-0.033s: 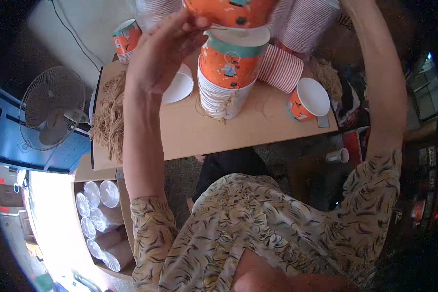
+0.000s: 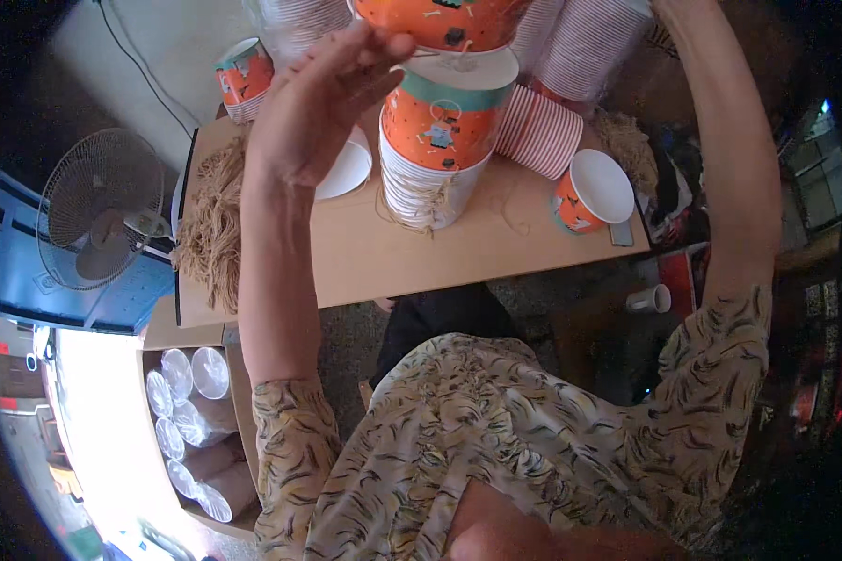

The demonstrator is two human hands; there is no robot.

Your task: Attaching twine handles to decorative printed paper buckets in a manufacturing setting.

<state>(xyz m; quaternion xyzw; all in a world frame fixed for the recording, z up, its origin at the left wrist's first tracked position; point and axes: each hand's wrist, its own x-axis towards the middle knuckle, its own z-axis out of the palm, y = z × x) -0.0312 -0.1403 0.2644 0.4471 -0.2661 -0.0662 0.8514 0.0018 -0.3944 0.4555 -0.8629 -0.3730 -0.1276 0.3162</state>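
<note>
The left hand (image 2: 323,105), palm turned right, has loosely curled fingers with gaps between them; a thin strand runs near the fingertips, but I cannot tell whether they pinch it. The right hand lies beyond the far edge, so its grip cannot be told; only the bare right forearm (image 2: 739,159) shows.

A smooth, round orange bucket (image 2: 454,21), its top cut off, sits just right of the left fingertips (contact is unclear). Below it stands a column of nested buckets (image 2: 440,131), orange with a teal band, ridged by white rims lower down and looped with coarse, fibrous twine (image 2: 426,201).

A shaggy twine bundle (image 2: 210,234) lies at the left of the smooth tan table (image 2: 393,266). On the right, 1 bucket (image 2: 571,210) tilts its white mouth nearward, beside a toppled stack with striped rims (image 2: 541,136).
</note>
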